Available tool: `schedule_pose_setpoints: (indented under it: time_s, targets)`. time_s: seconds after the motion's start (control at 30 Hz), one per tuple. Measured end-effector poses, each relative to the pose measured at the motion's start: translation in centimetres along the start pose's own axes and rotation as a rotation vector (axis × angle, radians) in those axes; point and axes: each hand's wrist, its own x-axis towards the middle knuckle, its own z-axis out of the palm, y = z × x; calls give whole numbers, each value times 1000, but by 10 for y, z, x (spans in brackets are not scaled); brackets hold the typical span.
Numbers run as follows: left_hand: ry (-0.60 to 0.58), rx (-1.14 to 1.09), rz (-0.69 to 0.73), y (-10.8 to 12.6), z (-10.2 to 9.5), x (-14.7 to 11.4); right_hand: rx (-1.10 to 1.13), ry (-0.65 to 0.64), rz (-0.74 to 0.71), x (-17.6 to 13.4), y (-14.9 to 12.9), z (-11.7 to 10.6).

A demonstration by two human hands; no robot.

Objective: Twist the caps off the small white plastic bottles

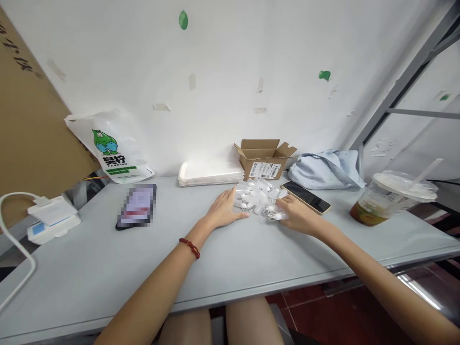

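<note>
A heap of small clear and white plastic pieces (257, 196), some with loops, lies on the table between my two hands. Along the heap's left edge is my left hand (224, 210), open, with the thumb stretched apart from the other fingers. My right hand (296, 214) rests at the right edge, its fingers bent and apart against the outer pieces. Its fingertips are partly hidden among them, and neither hand visibly lifts a piece. An open cardboard box (266, 160) with a white label stands just behind the heap.
White flat packets (212, 173) are stacked left of the box. A dark phone (307, 196) lies beside my right hand, near a blue cloth bag (327, 168) and a drink cup (388, 199). Leftward are another phone (137, 206), a white plastic bag (113, 148) and a charger (53, 215).
</note>
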Motion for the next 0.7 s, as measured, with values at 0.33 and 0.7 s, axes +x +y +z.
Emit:
schedule_pose_setpoints:
  time_s: [0.33, 0.7]
  targets:
    - [5, 167, -45, 21, 23, 13, 105, 59, 19, -14, 12, 2]
    - [28, 160, -77, 31, 30, 21, 586, 263, 86, -23, 10, -28]
